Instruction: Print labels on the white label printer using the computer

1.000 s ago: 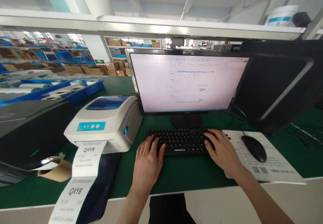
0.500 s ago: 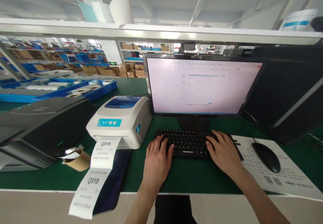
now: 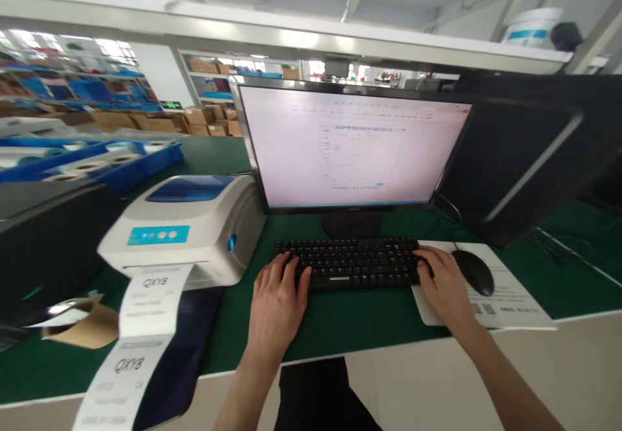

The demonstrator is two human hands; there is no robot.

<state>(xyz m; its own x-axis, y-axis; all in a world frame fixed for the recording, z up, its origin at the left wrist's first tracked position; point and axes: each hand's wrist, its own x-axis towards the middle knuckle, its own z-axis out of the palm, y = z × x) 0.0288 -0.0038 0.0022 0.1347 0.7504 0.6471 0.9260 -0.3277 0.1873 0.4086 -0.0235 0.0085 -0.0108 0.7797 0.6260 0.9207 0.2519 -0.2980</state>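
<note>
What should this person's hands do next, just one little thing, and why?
Probably press a key with the right hand: its fingertips are at the right end of the keyboard, while the left hand is at the other end. A small window appears open on the monitor, though its text is too faint to read.
</note>
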